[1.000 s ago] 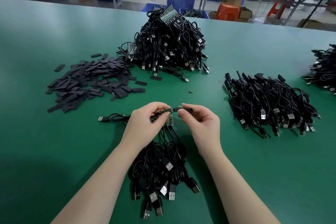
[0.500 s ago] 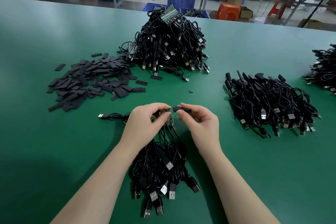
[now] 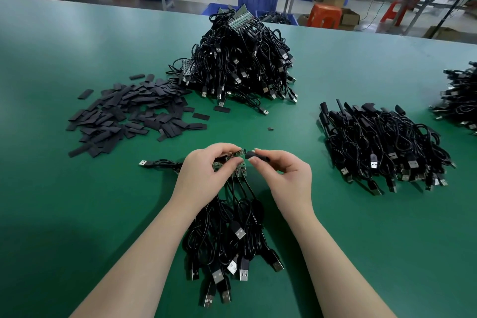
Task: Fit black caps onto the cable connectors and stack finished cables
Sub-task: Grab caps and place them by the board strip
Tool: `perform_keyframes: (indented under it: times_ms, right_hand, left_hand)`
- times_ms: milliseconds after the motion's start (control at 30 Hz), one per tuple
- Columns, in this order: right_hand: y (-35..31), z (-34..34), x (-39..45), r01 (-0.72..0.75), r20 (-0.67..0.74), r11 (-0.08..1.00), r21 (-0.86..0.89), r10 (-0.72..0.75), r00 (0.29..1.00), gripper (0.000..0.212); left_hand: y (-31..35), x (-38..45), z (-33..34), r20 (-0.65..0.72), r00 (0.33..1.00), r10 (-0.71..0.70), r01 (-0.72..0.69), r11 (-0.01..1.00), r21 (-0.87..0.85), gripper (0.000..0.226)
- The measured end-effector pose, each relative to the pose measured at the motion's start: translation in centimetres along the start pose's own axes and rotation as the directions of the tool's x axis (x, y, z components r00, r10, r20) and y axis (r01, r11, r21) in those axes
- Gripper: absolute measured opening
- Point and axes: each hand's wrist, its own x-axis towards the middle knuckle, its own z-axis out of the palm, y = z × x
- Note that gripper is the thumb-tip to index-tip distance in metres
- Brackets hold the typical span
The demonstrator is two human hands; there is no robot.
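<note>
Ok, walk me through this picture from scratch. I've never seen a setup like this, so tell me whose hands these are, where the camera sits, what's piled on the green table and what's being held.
There is no machine here: a person works with two bare hands, and the single camera is worn on their head, looking forward and down.

The left hand pinches a small green circuit board at the end of a cable. The right hand pinches a black cap just beside that board's tip, not yet slid on.

On the green table lie:
- a bundle of black USB cables under the hands,
- a scatter of flat black caps at far left,
- a tall heap of cables behind,
- a neater pile of cables with black ends at right, probably finished,
- another pile at the right edge.

Behind are benches, blue crates and orange stools.
</note>
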Motion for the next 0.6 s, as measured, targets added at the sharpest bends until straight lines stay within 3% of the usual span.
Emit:
perform_keyframes:
  times_ms: [333, 467, 600]
  right_hand:
    - [-0.04, 0.03, -0.28, -0.01, 0.05, 1.0, 0.014, 0.009, 0.999, 0.032]
    - [-0.19, -0.2, -0.16, -0.089, 0.122, 0.993, 0.076, 0.079, 0.989, 0.03]
    - [-0.19, -0.45, 0.01, -0.127, 0.137, 0.987, 0.1, 0.113, 0.984, 0.029]
  left_hand:
    - [0.19, -0.2, -0.19, -0.001, 0.993, 0.115, -0.115, 0.993, -0.035, 0.021]
    - [0.47, -0.34, -0.43, -0.019, 0.999, 0.045, -0.047, 0.994, -0.096, 0.034]
    - [0.69, -0.42, -0.46, -0.021, 0.998, -0.057, 0.053, 0.985, -0.165, 0.033]
